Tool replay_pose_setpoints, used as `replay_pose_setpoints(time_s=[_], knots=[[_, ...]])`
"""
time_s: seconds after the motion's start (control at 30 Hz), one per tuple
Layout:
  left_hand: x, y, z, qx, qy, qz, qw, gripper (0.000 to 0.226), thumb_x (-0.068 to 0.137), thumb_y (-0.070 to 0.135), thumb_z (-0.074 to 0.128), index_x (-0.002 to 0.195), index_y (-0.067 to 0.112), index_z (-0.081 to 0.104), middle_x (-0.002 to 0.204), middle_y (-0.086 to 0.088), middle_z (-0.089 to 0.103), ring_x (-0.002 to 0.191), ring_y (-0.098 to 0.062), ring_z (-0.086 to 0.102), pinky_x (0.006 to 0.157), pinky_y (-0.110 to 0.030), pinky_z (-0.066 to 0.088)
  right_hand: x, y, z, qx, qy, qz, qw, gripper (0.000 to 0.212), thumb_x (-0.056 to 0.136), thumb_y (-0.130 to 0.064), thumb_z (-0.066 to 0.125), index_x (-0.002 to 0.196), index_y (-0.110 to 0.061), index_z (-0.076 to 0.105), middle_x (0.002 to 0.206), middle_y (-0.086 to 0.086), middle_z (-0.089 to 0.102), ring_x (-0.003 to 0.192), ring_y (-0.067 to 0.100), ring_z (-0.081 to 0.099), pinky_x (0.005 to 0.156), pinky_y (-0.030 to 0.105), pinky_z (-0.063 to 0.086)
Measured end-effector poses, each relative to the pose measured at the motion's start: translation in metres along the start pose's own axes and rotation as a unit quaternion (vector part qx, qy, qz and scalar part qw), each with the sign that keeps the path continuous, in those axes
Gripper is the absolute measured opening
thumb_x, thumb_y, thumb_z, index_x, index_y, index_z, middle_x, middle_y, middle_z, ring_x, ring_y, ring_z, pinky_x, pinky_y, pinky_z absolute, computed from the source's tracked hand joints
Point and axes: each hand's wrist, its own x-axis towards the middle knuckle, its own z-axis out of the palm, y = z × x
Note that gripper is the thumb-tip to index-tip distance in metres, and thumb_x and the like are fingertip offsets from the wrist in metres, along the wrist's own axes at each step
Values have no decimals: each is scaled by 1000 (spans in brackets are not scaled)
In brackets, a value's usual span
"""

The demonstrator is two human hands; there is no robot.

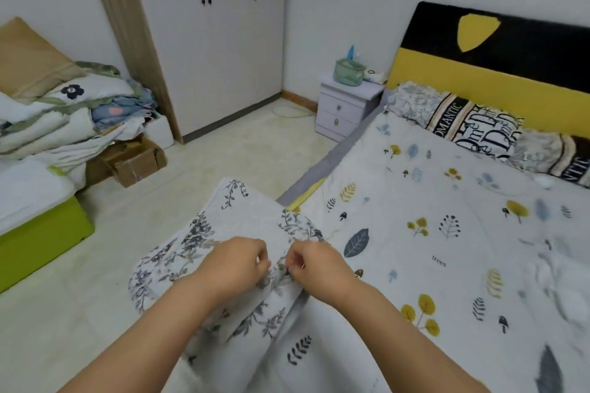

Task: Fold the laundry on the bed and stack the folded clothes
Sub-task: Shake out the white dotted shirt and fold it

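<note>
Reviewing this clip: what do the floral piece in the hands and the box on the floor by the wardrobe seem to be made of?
Floral piece: thin woven fabric, probably matte cotton; it creases and drapes where the left hand and right hand pinch it. Box: brown corrugated cardboard, judging by its dull surface and bent open flaps.

The room is evenly and softly lit, fairly bright, with no clear light source and only faint shadows. The wide lens bends the wardrobe (207, 41) and headboard (498, 51) near the edges. Fine detail looks slightly soft throughout.
</note>
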Motion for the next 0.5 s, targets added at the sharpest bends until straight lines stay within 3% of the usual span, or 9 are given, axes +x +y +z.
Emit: replay_pose_setpoints(time_s=[0.1,0.3,0.37,0.5], knots=[[-2,37,-9,15,-34,52,998,19,94,30,46,95,19,60,88,2,59,81,-16,51,61,-25,34,-38,12,-22,-22,6,24,999,18,89,-12,47,98,-12,62,103,10,65,97,26,57,78,30,44],[-12,120,-16,63,-80,134,986,19,93,31,47,76,25,45,86,2,55,84,-17,51,68,-24,34,-123,44,-63,-38,24,105,993,18,89,-12,49,100,-14,63,104,7,65,97,25,58,77,27,45],[-17,150,-15,64,-94,160,981,18,93,31,47,76,25,46,83,6,54,83,-14,50,69,-25,37,-151,57,-76,-40,28,133,990,19,88,-10,49,100,-14,63,105,7,64,97,25,58,76,27,44],[-28,210,-8,84,-117,209,967,14,95,34,46,90,23,53,102,1,62,95,-17,57,77,-27,42,-212,84,-99,-56,39,183,981,17,88,-11,50,100,-13,62,105,8,64,98,26,58,74,28,43]])
